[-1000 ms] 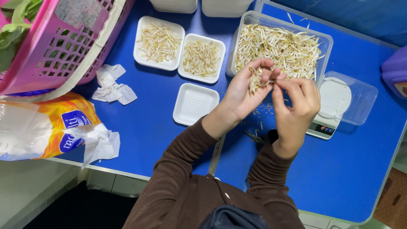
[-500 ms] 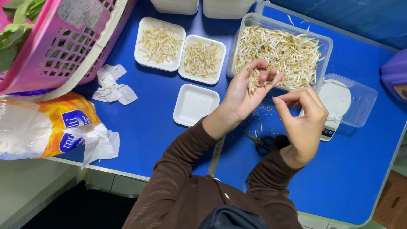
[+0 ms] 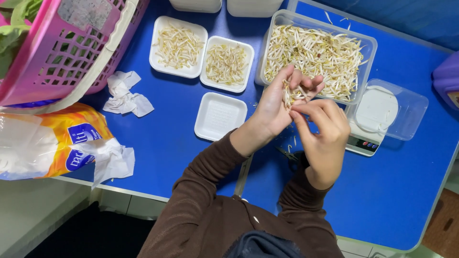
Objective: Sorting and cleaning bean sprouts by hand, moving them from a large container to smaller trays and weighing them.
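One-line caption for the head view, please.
Left hand cups a bunch of bean sprouts while the right hand picks at them, beside a clear tub of sprouts on a blue table.

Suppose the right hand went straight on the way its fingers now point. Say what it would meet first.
The right hand points up-left at the left hand, whose cupped palm holds a bunch of sprouts. It would most likely meet those sprouts first; its fingertips look already at them. The sprout tub lies beyond, though depth is unclear.
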